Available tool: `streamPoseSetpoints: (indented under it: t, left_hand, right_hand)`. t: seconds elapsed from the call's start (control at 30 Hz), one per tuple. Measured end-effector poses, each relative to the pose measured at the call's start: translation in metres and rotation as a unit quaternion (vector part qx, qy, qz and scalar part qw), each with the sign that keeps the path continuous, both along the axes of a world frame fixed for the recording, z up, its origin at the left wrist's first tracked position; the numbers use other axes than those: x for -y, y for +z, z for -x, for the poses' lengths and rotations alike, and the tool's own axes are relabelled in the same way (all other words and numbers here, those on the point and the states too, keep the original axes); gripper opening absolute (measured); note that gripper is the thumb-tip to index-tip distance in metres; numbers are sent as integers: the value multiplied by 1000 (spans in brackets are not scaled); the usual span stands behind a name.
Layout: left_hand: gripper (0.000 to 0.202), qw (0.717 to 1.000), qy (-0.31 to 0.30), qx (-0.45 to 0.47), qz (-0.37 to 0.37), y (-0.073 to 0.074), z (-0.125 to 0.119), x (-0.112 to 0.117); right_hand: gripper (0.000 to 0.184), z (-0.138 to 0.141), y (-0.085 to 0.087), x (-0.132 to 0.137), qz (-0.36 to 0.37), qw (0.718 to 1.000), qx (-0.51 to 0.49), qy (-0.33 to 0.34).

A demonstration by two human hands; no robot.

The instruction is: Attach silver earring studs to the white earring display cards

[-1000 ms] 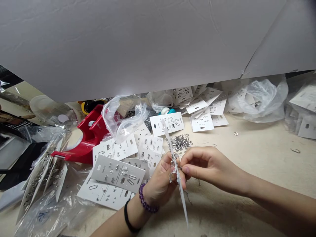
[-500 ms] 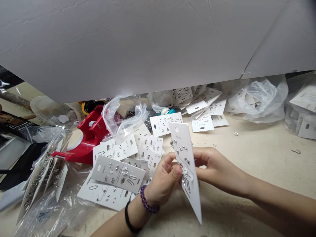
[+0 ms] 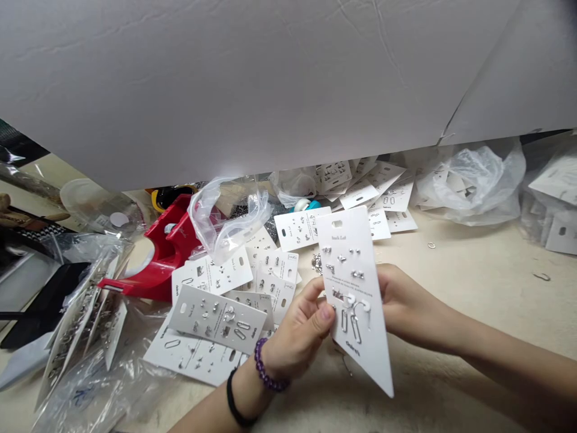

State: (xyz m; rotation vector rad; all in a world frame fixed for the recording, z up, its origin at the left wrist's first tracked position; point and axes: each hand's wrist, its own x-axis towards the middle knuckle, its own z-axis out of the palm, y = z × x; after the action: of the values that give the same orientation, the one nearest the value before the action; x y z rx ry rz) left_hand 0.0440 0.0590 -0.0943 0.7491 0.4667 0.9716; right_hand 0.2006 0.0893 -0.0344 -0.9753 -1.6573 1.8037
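My left hand (image 3: 304,328) grips a white earring card (image 3: 354,355) by its left edge, thumb on the front and the other fingers behind. The card stands tilted with its printed front turned towards me. Several small silver studs are on its upper half, and lower down are silver hoops, long oval links and a pale curved piece. Behind the card's right edge is my right hand (image 3: 406,307), its fingers hidden by the card. Under the card a thin silver wire-like piece (image 3: 346,364) is partly visible. A small heap of silver bits (image 3: 317,263) lies behind my left hand.
More earring cards (image 3: 216,319) overlap to the left, beside a red plastic holder (image 3: 164,264) and a clear plastic container (image 3: 225,240). Bagged cards (image 3: 473,180) stand at the back right. A large white board (image 3: 270,90) overhangs the table. A small ring (image 3: 431,245) and hook (image 3: 541,277) lie right.
The card has turned from nearly edge-on so its front faces me more, and has shifted right. My right hand has moved slightly right, its fingers now hidden. My left hand keeps its grip.
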Motion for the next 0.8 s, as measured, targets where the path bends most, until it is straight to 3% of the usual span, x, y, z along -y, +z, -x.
streamPoseSetpoints:
  t: [0.23,0.53,0.67,0.73,0.8]
  left_hand:
    - [26,999,-25,28,3,-2,2,-2]
    - [24,1000,5,4,1,0,-1,-1]
    - [26,1000,23,-9,-16,6,5,-5]
    - [28,999,39,2,-16,9,8,-7]
    - [28,998,57,4,-6,10,12,-9]
  right_hand:
    - [16,0,1,1,24,1000,1,7]
    - [17,2,0,2,-5,1000,-3,25]
    - [12,-9,3,-11,-123,988,87,30]
    - [16,-19,2,-21,-214,958,191,8]
    - [16,-29,-2,-31,-291,908,302,10]
